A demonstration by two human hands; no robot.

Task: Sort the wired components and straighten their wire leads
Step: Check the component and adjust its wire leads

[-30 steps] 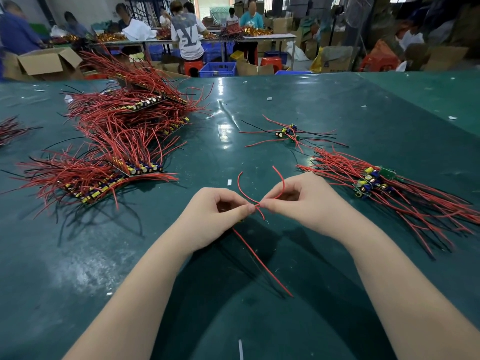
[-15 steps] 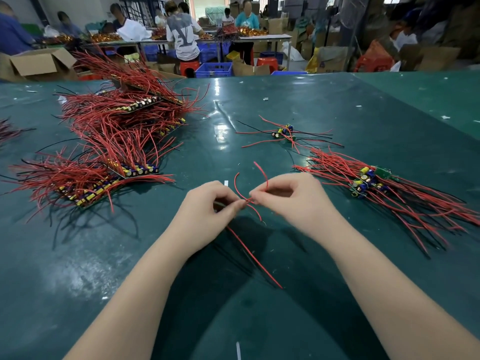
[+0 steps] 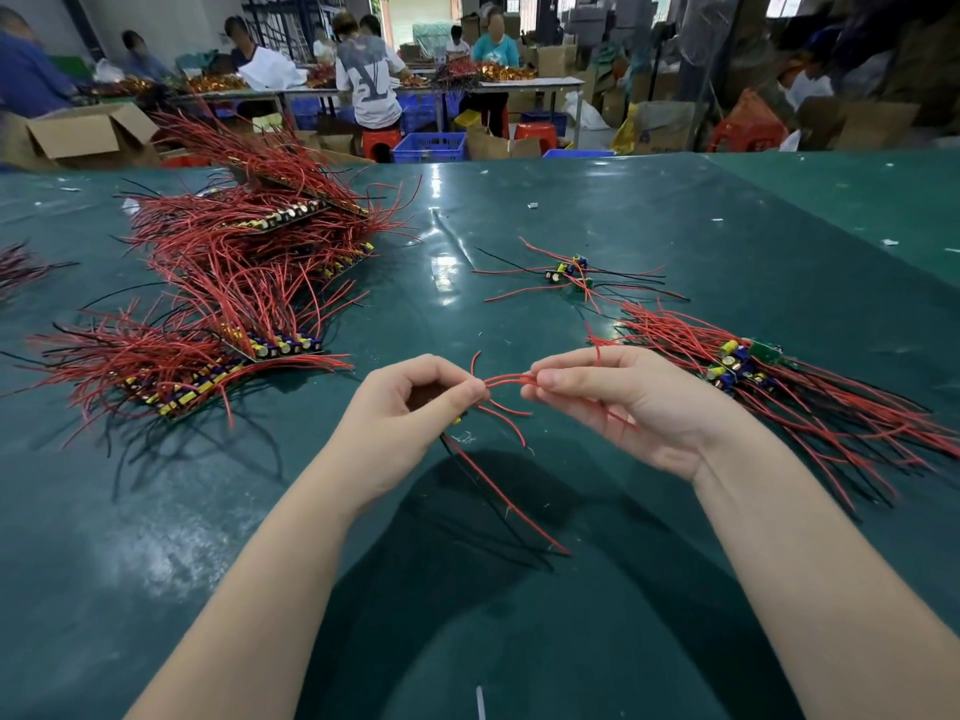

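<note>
The green table (image 3: 675, 241) spreads out under and beyond both hands. Past the left hand (image 3: 405, 423), up and to its outer side, sits the biggest heap: stacked rows of wired components (image 3: 244, 283) with red leads fanned out. Just beyond the right hand (image 3: 639, 402), on its outer side, lies a smaller loose pile (image 3: 753, 376) of the same parts, and farther ahead of that hand a small cluster (image 3: 571, 272) of a few pieces.

Between the hands, held just above the table, is the single component being worked. The left hand's curled fingers grip its body, mostly hidden; the right hand pinches its red leads (image 3: 511, 379) between thumb and fingertips. More leads, red and black, trail down toward the person from under the left hand.

The piece looks very light, and the insulated leads thin, springy and easily kinked. Holding the body firm and drawing each lead through a light pinch from the base outward should straighten it; hard tugging could strain the joints.
</note>
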